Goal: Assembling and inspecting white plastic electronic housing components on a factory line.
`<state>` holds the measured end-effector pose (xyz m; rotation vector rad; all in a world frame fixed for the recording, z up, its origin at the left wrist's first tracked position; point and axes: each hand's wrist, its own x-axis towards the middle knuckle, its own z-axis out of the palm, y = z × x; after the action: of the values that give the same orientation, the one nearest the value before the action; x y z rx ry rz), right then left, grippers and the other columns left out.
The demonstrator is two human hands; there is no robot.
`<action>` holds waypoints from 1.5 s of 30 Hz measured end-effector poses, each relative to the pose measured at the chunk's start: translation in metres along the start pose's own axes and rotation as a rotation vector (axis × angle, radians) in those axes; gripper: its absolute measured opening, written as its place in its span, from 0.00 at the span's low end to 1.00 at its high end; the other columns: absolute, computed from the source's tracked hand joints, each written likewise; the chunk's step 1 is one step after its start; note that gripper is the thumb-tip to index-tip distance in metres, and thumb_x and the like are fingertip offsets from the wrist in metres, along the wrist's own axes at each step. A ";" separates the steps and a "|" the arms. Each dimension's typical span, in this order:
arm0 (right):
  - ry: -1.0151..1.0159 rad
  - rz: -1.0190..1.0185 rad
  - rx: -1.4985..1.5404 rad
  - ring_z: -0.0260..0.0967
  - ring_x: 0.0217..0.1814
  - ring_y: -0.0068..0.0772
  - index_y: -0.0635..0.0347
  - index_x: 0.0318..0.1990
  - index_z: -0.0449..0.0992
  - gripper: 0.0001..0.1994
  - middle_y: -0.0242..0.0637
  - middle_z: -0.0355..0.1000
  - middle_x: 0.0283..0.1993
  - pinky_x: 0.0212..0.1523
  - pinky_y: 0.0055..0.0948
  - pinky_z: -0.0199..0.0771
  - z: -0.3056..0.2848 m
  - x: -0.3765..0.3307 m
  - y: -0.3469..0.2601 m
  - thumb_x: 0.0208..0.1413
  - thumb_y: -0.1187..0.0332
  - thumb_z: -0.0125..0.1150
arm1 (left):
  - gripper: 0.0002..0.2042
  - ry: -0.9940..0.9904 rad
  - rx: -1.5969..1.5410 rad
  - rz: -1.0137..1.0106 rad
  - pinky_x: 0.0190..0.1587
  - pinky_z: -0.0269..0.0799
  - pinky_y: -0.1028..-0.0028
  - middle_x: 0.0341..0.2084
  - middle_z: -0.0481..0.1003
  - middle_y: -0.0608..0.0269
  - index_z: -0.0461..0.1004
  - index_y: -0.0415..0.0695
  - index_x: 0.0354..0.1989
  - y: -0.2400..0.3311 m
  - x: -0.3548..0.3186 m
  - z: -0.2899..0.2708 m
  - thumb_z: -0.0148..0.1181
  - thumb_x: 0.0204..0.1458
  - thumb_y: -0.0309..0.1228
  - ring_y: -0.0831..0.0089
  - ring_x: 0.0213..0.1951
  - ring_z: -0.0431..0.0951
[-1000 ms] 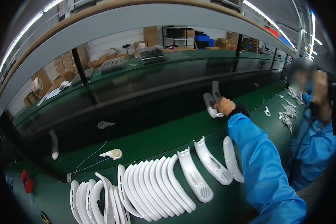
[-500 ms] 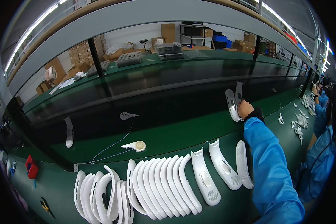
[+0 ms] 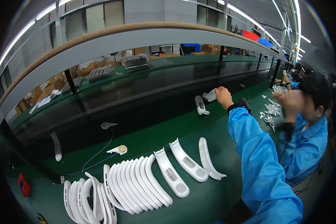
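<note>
Shell (image 3: 202, 109), white, is seen left of curled right hand (image 3: 224, 98), by dark shiny strip (image 3: 156, 100); whether anything is grasped cannot be told. Left hand is not seen. Shell is judged light, stiff, slippery, easily scratched; best pinched by long sides.

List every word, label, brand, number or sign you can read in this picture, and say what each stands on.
No readable text.
Perforated white curved housing: no lettering discernible.
White paper sheets: any print is too small to read.
Cardboard boxes: any markings are too small to read.
</note>
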<state>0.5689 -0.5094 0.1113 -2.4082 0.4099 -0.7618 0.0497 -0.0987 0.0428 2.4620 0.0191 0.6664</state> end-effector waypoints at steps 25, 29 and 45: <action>-1.614 -0.097 0.762 0.54 0.17 0.15 0.59 0.45 0.70 0.19 0.29 0.63 0.23 0.16 0.17 0.56 -0.136 -0.393 -0.159 0.64 0.51 0.49 | 0.18 -0.372 -2.105 0.542 0.17 0.55 0.65 0.18 0.72 0.58 0.79 0.31 0.34 0.081 -0.052 -0.112 0.43 0.63 0.31 0.64 0.14 0.66; -1.737 0.078 0.748 0.52 0.17 0.13 0.60 0.48 0.70 0.18 0.25 0.59 0.21 0.16 0.16 0.55 -0.122 -0.410 -0.153 0.66 0.54 0.47 | 0.11 -0.085 -1.416 -0.039 0.27 0.63 0.71 0.24 0.73 0.56 0.73 0.33 0.40 0.038 -0.083 -0.103 0.52 0.57 0.29 0.69 0.24 0.70; -1.515 -0.049 0.827 0.57 0.19 0.14 0.64 0.46 0.70 0.21 0.30 0.66 0.25 0.17 0.16 0.60 -0.106 -0.456 -0.127 0.66 0.52 0.44 | 0.41 -0.642 -1.993 -0.617 0.52 0.70 0.64 0.43 0.74 0.49 0.54 0.31 0.64 -0.006 -0.116 0.020 0.33 0.59 0.62 0.60 0.44 0.77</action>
<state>0.1586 -0.2537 0.0655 -1.5577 -0.4964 0.8160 -0.0411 -0.1233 -0.0275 0.5157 -0.0888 -0.3926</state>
